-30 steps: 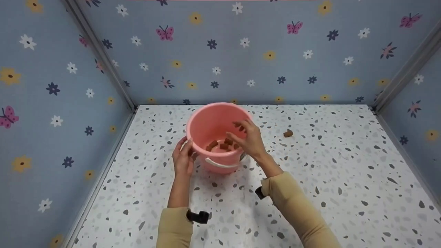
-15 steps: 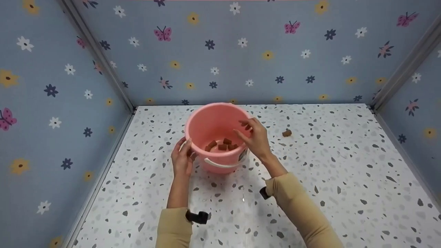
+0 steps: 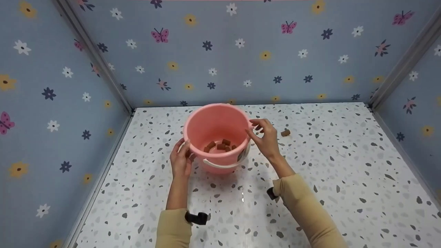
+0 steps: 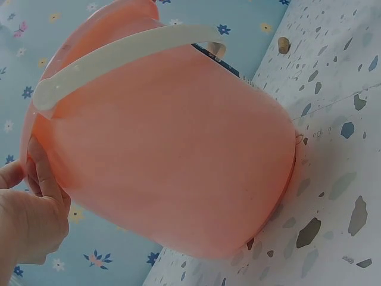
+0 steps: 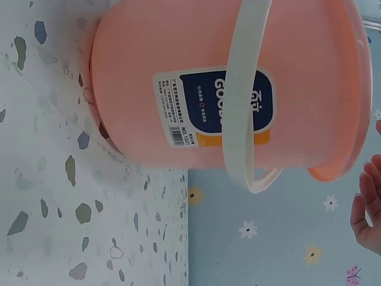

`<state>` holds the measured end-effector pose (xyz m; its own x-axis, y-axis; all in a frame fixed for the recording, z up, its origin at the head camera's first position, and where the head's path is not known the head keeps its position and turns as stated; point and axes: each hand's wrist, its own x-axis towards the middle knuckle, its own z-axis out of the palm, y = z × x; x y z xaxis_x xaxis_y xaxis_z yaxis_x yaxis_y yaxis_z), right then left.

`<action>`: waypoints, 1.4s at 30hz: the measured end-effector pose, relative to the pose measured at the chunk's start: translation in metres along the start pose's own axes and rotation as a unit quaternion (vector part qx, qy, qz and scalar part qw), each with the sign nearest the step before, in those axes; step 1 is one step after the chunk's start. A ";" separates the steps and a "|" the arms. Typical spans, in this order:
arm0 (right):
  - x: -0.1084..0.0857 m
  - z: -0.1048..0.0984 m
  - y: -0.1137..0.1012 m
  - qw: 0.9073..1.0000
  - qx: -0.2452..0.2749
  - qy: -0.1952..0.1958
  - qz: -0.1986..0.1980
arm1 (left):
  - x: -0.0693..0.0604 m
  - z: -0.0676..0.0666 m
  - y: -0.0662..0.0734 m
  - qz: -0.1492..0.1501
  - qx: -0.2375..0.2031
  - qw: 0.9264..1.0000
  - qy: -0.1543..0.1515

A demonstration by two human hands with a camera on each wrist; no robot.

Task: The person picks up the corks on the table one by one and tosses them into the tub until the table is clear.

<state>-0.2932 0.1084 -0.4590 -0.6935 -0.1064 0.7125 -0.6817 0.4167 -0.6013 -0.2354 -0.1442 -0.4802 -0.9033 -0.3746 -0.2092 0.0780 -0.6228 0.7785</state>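
A pink plastic bucket (image 3: 220,119) with a white handle (image 3: 220,165) stands upright on the speckled table. My left hand (image 3: 181,160) holds its rim at the near left, thumb at the rim and fingers against the outside wall, as the left wrist view shows. Inside, on the bottom, lie several short brown cork-like pieces (image 3: 221,147). My right hand (image 3: 267,139) is beside the right rim with loosely bent fingers and nothing between them; the right wrist view shows a gap between fingertips and bucket. One more cork-like piece (image 3: 285,133) lies on the table beyond that hand.
The white speckled table (image 3: 344,172) meets a flower-patterned back wall (image 3: 241,65) and side walls. On the bucket's right side is a printed label (image 5: 220,107). Black wrist straps (image 3: 196,218) sit over the tan sleeves.
My right hand has moved out of the bucket's mouth to the right, past the rim. My left hand keeps its hold, and the bucket stays in place.
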 end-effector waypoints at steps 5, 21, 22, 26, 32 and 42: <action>-0.004 -0.005 0.010 1.000 -0.009 0.003 0.013 | 0.000 -0.001 0.002 -0.004 -0.002 1.000 0.001; -0.018 -0.017 0.048 0.997 -0.048 0.016 0.054 | -0.001 -0.003 0.004 0.003 -0.005 1.000 0.002; -0.019 -0.018 0.051 0.997 -0.048 0.015 0.060 | -0.001 -0.003 0.004 0.004 -0.006 1.000 0.002; -0.021 -0.019 0.060 0.995 -0.053 0.014 0.082 | 0.001 -0.003 0.004 0.000 -0.008 1.000 0.004; -0.024 -0.023 0.078 0.990 -0.077 0.014 0.114 | 0.001 -0.002 0.001 0.007 -0.003 1.000 0.013; -0.031 -0.032 0.101 0.974 -0.108 0.002 0.199 | 0.000 0.000 -0.001 0.012 0.009 1.000 0.004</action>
<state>-0.3337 0.1827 -0.5304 -0.8916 0.1053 0.4403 -0.2944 0.6040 -0.7406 -0.2349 -0.1437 -0.4808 -0.8978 -0.3952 -0.1942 0.0932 -0.6014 0.7935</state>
